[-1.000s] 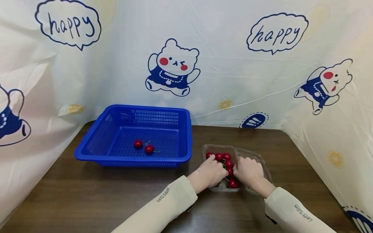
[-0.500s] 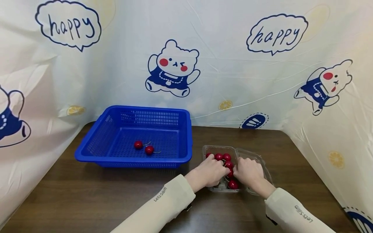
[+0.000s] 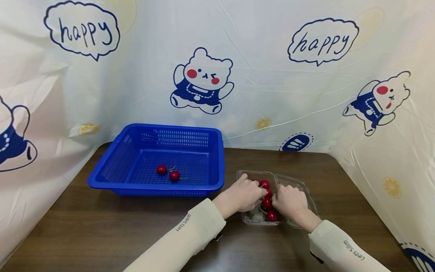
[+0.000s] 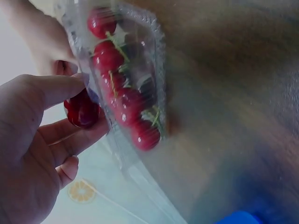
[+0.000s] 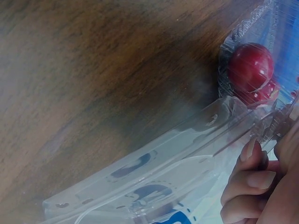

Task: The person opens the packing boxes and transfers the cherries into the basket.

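Backing a brown wooden table (image 3: 102, 226) hangs pale printed sheeting (image 3: 265, 83); now reaching farther, the left hand (image 3: 242, 194) grips a red cherry (image 4: 81, 111), the right hand (image 3: 290, 200) a clear plastic box (image 3: 251, 218).

On the table (image 3: 119, 234), two cherries (image 3: 161, 169) (close together) lie in the left basket (image 3: 153, 186); at right, the left hand (image 3: 242, 194) is over the box (image 3: 261, 223), the right hand (image 3: 290, 199) at its right side.

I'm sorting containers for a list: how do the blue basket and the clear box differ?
The blue basket has slotted walls; the clear box is transparent. The basket is larger than the box. The basket holds two cherries; the box holds more. Both hold cherries and sit on the table.
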Demonstrator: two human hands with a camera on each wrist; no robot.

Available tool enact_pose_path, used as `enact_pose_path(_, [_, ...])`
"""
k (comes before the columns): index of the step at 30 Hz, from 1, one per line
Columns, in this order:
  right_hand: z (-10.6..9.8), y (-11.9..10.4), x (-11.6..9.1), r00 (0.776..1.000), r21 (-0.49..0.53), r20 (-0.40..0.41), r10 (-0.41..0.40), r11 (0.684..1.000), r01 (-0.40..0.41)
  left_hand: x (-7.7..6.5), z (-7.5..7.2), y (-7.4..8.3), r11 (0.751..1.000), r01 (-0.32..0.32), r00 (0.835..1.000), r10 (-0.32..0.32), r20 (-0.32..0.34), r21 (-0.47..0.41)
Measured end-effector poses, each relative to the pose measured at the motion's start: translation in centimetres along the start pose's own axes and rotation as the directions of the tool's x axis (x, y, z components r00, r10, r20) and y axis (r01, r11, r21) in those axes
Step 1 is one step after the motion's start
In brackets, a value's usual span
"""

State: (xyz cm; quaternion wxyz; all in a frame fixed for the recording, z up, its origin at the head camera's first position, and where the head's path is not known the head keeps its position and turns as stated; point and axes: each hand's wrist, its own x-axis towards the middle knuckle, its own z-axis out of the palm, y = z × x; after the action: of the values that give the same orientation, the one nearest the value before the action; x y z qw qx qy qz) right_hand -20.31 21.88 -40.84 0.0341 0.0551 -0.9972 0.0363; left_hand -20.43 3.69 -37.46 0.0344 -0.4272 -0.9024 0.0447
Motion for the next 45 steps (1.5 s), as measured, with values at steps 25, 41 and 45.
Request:
enact_pose_path(25, [0.1, 0.0, 0.1, 1.0, 0.004, -0.01, -0.01, 1.0, 0.01, -2.1, -3.8, -4.7, 0.993, 0.096, 0.991, -0.102, -0.092, -0.064])
enact_pose_path(41, [-0.1, 0.0, -0.1, 1.0, 0.003, -0.007, -0.009, 1.0, 0.009, -4.4, -5.9, -8.1, 0.975, 0.157, 0.979, -0.174, -0.105, -0.155])
enact_pose_path(45, [-0.1, 0.0, -0.1, 1.0, 0.007, -0.009, -0.016, 1.0, 0.016, -5.1, -6.3, -8.8, 0.97, 0.182, 0.974, -0.2, -0.105, -0.161])
